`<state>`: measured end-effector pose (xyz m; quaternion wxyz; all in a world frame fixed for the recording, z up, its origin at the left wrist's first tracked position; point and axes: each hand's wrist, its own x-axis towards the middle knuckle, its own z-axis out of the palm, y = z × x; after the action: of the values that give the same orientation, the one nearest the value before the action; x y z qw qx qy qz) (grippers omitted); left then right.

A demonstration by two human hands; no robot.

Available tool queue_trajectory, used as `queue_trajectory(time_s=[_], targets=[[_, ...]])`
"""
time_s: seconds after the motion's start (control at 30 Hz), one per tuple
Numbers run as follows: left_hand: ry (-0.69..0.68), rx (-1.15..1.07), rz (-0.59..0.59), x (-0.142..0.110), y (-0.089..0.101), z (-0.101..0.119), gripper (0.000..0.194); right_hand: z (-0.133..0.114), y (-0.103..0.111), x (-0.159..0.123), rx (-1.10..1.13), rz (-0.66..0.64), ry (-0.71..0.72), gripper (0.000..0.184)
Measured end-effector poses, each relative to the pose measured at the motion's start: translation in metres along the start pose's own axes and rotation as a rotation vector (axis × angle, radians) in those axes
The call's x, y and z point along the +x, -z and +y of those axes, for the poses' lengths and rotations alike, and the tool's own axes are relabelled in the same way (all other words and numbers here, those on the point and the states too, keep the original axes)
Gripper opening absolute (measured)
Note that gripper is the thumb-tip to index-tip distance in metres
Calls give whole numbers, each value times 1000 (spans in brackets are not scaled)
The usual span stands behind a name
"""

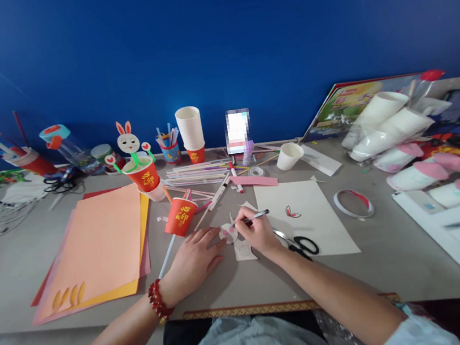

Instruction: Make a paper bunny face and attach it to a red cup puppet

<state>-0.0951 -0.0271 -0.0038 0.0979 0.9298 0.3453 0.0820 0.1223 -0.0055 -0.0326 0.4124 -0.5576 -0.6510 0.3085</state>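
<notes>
A small round white paper cutout (228,234) with pink patches lies in front of me. My left hand (197,257) rests flat beside it, fingers stretched out and fingertips touching its left edge. My right hand (257,230) is closed around a black-and-white pen (260,214), whose tip is at the cutout's right side. Under the cutout and right hand is a piece of white paper (245,250) with a faint drawn circle. Two small red leaf shapes (291,213) lie on the white sheet (320,234). Black-handled scissors (306,245) lie right of my wrist.
Coloured paper sheets (105,230) are stacked at left. A red paper cup (180,216) leans near my left hand; a rabbit figure (128,144) stands in another cup (142,176). Straws (196,174), a tape roll (353,203), a white cup (290,156) and bagged cups (390,127) surround the workspace.
</notes>
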Motion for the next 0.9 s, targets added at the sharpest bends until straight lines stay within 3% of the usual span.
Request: queue_trajectory(time_s=[0.9], targets=[[5, -17, 16, 0, -1, 0, 36, 2, 0, -2, -9, 43, 2, 16]])
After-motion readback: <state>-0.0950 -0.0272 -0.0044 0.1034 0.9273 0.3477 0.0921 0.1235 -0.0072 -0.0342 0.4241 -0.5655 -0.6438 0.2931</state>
